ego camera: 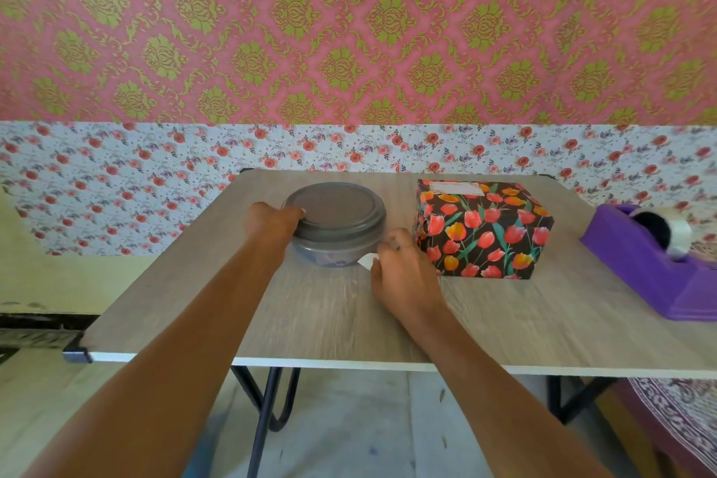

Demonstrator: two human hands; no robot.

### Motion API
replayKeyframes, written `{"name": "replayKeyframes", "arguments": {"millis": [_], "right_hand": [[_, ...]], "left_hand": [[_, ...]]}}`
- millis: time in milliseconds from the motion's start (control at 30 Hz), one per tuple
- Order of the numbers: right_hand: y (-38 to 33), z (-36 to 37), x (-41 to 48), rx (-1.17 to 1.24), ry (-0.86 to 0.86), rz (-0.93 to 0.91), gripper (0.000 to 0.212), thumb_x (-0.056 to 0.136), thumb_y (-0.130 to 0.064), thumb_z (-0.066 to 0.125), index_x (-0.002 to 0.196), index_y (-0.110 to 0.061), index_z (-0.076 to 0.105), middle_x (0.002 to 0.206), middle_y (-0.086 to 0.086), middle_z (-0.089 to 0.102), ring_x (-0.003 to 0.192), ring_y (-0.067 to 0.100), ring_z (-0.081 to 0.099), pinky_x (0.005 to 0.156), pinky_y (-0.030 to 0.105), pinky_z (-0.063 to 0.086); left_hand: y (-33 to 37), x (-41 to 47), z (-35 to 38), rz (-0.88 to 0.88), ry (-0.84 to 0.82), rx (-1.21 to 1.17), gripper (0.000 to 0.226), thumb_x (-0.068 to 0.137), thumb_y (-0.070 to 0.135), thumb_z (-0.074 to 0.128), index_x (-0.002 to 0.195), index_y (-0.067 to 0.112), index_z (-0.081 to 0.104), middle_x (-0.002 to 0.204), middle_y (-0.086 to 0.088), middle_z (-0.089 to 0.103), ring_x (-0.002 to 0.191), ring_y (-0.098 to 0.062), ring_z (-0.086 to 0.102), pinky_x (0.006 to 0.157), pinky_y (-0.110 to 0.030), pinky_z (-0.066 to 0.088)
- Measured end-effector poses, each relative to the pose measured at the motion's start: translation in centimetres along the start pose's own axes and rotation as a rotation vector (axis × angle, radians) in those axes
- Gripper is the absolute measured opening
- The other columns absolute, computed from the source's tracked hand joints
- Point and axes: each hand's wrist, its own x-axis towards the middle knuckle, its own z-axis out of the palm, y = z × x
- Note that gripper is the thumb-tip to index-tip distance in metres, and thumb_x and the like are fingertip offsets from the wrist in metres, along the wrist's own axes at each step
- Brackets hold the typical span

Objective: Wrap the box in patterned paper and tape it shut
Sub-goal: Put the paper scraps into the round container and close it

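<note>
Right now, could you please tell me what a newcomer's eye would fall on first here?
The box wrapped in bright tulip paper stands out first, on the table right of centre. Left of it, a grey lidded container sits between the left hand, which grips its rim, and the right hand. A purple tape dispenser sits at the far right.

open tabletop (329,314) in front, lidded container (336,223) left, wrapped box (483,231) right

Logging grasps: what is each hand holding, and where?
The left hand grips the grey container at its lid's left edge. The right hand curls by its right side; a hold cannot be told.
</note>
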Motion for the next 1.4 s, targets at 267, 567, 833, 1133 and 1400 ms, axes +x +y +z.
{"name": "replayKeyframes", "arguments": {"millis": [267, 567, 833, 1133, 1400], "right_hand": [[0.1, -0.1, 1.6, -0.110, -0.134, 0.084, 0.038, 0.101, -0.013, 0.060, 0.138, -0.006, 0.054, 0.132, 0.015, 0.060, 0.114, 0.030, 0.064, 0.094, 0.035, 0.053], [-0.2, 0.1, 4.1, -0.144, -0.089, 0.149, 0.028, 0.103, -0.006, 0.054, 0.130, -0.005, 0.057, 0.118, 0.018, 0.062, 0.103, 0.030, 0.066, 0.086, 0.037, 0.055], [0.1, 0.3, 3.1, -0.226, -0.096, 0.100, 0.029, 0.102, -0.010, 0.057, 0.131, -0.007, 0.058, 0.117, 0.014, 0.062, 0.103, 0.030, 0.067, 0.085, 0.039, 0.055], [0.0, 1.3, 1.7, -0.067, -0.058, 0.101, 0.035, 0.096, -0.026, 0.063, 0.128, -0.011, 0.060, 0.121, 0.009, 0.060, 0.105, 0.022, 0.061, 0.084, 0.029, 0.053], [-0.5, 0.5, 1.8, 0.147, 0.080, 0.034, 0.050, 0.097, -0.023, 0.064, 0.142, -0.005, 0.052, 0.140, 0.011, 0.055, 0.128, 0.026, 0.055, 0.104, 0.033, 0.048]], "left_hand": [[0.2, 0.2, 0.7, 0.104, -0.027, 0.107, 0.064, 0.071, 0.030, 0.078, 0.132, 0.019, 0.062, 0.128, -0.009, 0.061, 0.105, -0.028, 0.063, 0.088, -0.040, 0.058], [0.0, 0.3, 1.2, 0.122, -0.123, 0.068, 0.023, 0.088, 0.013, 0.066, 0.069, 0.026, 0.060, 0.085, -0.006, 0.061, 0.073, -0.017, 0.052, 0.078, -0.038, 0.049], [0.3, 1.3, 0.7, 0.101, -0.112, 0.063, 0.008, 0.082, 0.009, 0.077, 0.080, 0.017, 0.073, 0.085, -0.008, 0.070, 0.077, -0.021, 0.062, 0.070, -0.032, 0.054], [0.0, 1.9, 0.0, 0.025, -0.076, -0.010, 0.009, 0.084, 0.005, 0.077, 0.088, 0.013, 0.075, 0.092, -0.011, 0.070, 0.090, -0.026, 0.067, 0.088, -0.042, 0.061], [-0.9, 1.8, -1.2, 0.053, -0.068, -0.032, 0.012, 0.085, 0.003, 0.075, 0.081, 0.014, 0.073, 0.086, -0.009, 0.069, 0.087, -0.025, 0.065, 0.087, -0.041, 0.060]]}}
